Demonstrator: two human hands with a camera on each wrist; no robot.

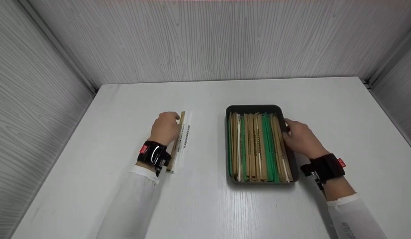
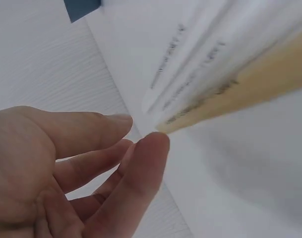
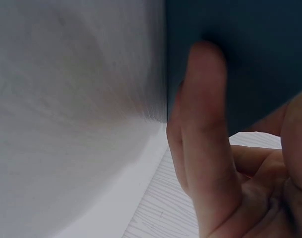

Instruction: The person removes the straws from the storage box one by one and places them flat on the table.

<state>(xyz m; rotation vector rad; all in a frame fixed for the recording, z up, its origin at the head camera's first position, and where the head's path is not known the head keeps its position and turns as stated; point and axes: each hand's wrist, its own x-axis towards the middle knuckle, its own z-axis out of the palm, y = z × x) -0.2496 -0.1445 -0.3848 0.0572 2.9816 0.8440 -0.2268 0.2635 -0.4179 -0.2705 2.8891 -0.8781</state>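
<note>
Two long paper-wrapped sticks, one brown (image 1: 177,139) and one white (image 1: 185,137), lie side by side on the white table. My left hand (image 1: 165,127) rests along their left side. In the left wrist view its fingers (image 2: 141,158) are loosely straight, one tip at the end of the brown packet (image 2: 240,89). A dark tray (image 1: 255,108) holds several brown, green and white wrapped sticks (image 1: 258,146) laid lengthwise. My right hand (image 1: 300,136) rests against the tray's right side, thumb at the rim. One finger (image 3: 205,124) lies straight on the outer wall (image 3: 250,44).
The white table (image 1: 205,205) is closed in by grey wood-grain walls (image 1: 205,39) at the back and on both sides. A corner of the dark tray (image 2: 81,7) shows at the top of the left wrist view. Black wrist straps sit on both arms.
</note>
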